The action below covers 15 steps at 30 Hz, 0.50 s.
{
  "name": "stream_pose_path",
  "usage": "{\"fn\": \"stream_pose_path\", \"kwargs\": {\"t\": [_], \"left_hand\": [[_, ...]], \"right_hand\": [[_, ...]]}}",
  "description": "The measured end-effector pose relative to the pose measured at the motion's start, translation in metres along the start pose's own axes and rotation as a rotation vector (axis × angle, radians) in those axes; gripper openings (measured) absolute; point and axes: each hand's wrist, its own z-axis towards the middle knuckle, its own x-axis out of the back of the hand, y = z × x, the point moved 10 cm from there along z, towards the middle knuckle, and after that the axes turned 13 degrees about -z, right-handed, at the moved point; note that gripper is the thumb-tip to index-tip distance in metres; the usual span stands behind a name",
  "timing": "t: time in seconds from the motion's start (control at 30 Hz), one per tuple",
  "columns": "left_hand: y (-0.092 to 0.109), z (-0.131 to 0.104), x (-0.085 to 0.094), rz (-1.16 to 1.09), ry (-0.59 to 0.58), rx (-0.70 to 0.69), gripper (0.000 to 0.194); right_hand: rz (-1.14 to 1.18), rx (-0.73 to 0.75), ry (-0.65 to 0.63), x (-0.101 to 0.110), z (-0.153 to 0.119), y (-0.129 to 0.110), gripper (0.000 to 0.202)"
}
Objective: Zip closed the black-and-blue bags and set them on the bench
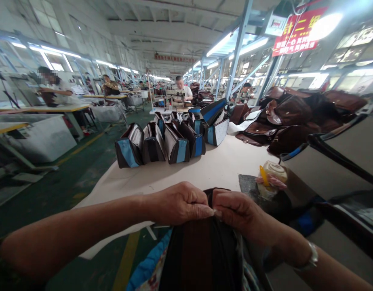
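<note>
A dark bag piece [198, 254], black with a brown stripe down its middle, lies toward me at the near edge of the white table. My left hand [183, 204] pinches its far edge between thumb and fingers. Right beside it, my right hand [242, 212] grips the same edge, and the two thumb tips meet. A bracelet circles my right wrist. Whatever lies under the fingertips is hidden. Beyond my hands stand several half-made bags [177, 141] with black, blue and light-blue panels.
Brown leather bags [283, 113] are heaped at the right back of the white table [138, 178]. A tub with a yellow-handled tool [264, 176] stands on a dark pad to the right. Large grey panels [340, 173] rise at far right. Other people sit at benches behind.
</note>
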Motion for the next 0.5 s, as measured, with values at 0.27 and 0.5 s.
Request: {"fn": "stream_pose_path", "kwargs": {"t": [0.27, 0.5], "left_hand": [[0.008, -0.004, 0.015, 0.044, -0.078, 0.004, 0.052], [-0.006, -0.002, 0.014, 0.009, -0.124, 0.017, 0.047]], "right_hand": [[0.360, -0.156, 0.020, -0.006, -0.006, 0.017, 0.041], [0.165, -0.194, -0.057, -0.003, 0.001, 0.013, 0.051]]}}
